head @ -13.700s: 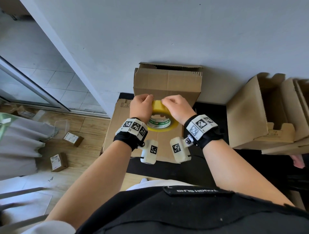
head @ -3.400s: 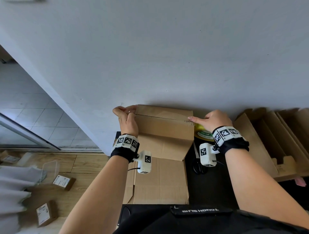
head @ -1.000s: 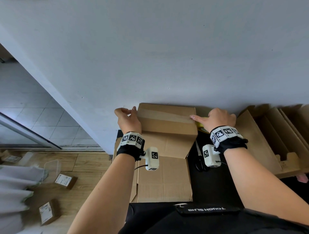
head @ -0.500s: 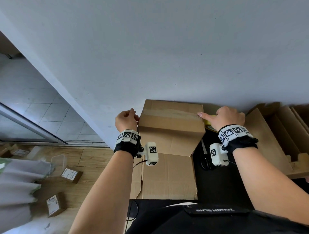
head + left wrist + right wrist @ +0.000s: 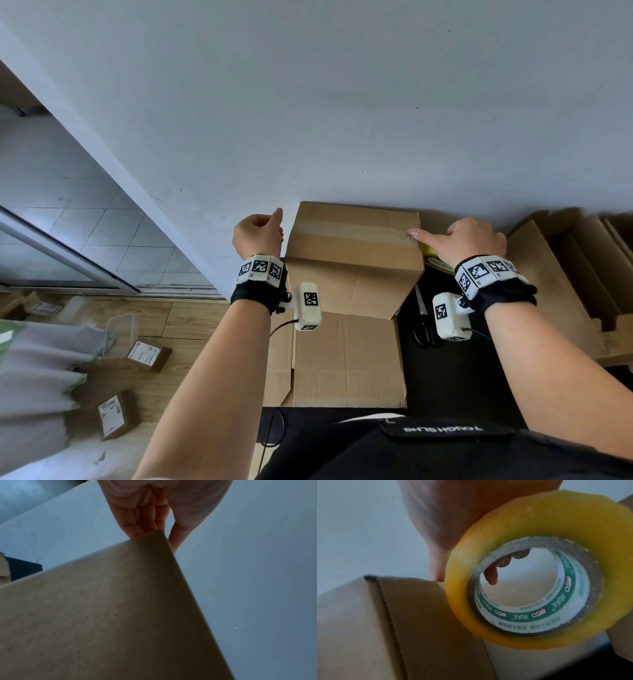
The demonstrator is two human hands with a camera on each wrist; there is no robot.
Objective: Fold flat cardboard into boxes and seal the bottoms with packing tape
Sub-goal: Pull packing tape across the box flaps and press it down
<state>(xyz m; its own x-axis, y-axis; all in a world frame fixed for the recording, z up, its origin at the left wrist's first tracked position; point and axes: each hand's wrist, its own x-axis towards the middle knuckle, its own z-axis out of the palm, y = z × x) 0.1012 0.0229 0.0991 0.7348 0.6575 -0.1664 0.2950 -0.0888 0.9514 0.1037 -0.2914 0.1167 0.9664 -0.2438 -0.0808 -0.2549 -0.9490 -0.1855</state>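
A brown cardboard box (image 5: 352, 253) stands against the wall, with a strip of clear tape (image 5: 352, 228) across its top seam. My left hand (image 5: 258, 234) is just left of the box. In the left wrist view its fingers (image 5: 144, 520) reach straight down behind the box's corner (image 5: 102, 615), and contact cannot be told. My right hand (image 5: 459, 240) grips the yellow tape roll (image 5: 432, 253) at the box's right edge, with the index finger pointing onto the tape's end. In the right wrist view, fingers curl inside the core of the roll (image 5: 530, 513) beside the box (image 5: 359, 622).
Flat cardboard (image 5: 346, 359) lies on the black table (image 5: 445, 377) in front of the box. Black scissors (image 5: 424, 329) lie right of it. Folded open boxes (image 5: 548, 274) stand at the right. Small parcels (image 5: 149, 354) lie on the wooden floor at the left.
My left hand has come away from the box's top left corner and sits slightly left of it. The right hand stays at the right edge with the roll.
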